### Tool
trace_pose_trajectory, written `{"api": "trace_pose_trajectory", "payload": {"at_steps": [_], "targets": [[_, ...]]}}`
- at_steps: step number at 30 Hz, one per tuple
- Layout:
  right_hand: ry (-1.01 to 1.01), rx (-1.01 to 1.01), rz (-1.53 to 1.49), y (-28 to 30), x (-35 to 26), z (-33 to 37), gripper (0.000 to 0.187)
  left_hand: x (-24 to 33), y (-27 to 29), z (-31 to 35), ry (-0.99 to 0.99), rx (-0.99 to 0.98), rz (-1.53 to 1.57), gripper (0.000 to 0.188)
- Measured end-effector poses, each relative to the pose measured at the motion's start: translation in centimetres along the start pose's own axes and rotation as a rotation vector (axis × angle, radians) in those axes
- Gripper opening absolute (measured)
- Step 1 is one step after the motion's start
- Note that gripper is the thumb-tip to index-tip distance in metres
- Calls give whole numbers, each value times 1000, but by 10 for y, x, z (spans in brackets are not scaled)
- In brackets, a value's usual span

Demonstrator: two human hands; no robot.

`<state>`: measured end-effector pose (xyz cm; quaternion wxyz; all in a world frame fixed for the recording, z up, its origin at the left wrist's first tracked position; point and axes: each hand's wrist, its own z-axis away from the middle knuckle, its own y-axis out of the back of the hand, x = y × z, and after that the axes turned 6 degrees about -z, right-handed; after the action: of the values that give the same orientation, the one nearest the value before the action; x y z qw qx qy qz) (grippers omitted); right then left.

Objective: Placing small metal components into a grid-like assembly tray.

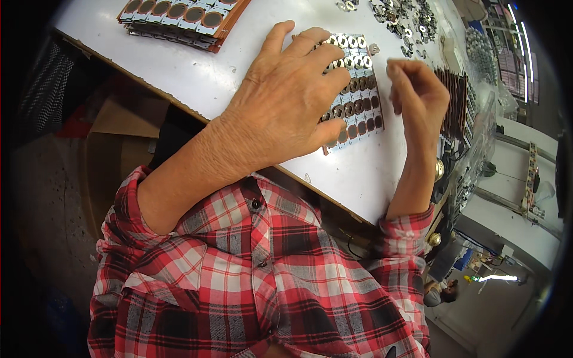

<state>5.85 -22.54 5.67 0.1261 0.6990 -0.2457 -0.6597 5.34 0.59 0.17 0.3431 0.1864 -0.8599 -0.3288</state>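
A flat panel (361, 107) of small light-blue boards lies on the white table, with rows of round dark discs. Shiny metal ring-shaped pieces sit on its far rows. My left hand (286, 95) spreads over the panel's left side with fingers apart, hiding part of it; the thumb rests near the close rows. Just right of the panel, my right hand (421, 89) is raised with its fingers curled in toward the thumb. Whatever those fingers hold, if anything, is hidden. A small metal piece (373, 49) lies beside the panel's far right corner.
Loose metal pieces (412, 21) are scattered at the far right of the white table (191, 77). A stack of similar panels (179, 18) stands at the far left. Another stack (455, 107) stands on edge beyond my right hand. A person (440, 292) is in the background.
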Motion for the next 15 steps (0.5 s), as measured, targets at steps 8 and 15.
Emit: {"api": "trace_pose_trajectory", "payload": {"at_steps": [8,15], "targets": [[179,-172,391,-4,14,-42,15,1,-1,-1,6,1,-1,50],[-36,-111,1,12,-2,-13,13,0,0,0,12,-13,-6,49]]}}
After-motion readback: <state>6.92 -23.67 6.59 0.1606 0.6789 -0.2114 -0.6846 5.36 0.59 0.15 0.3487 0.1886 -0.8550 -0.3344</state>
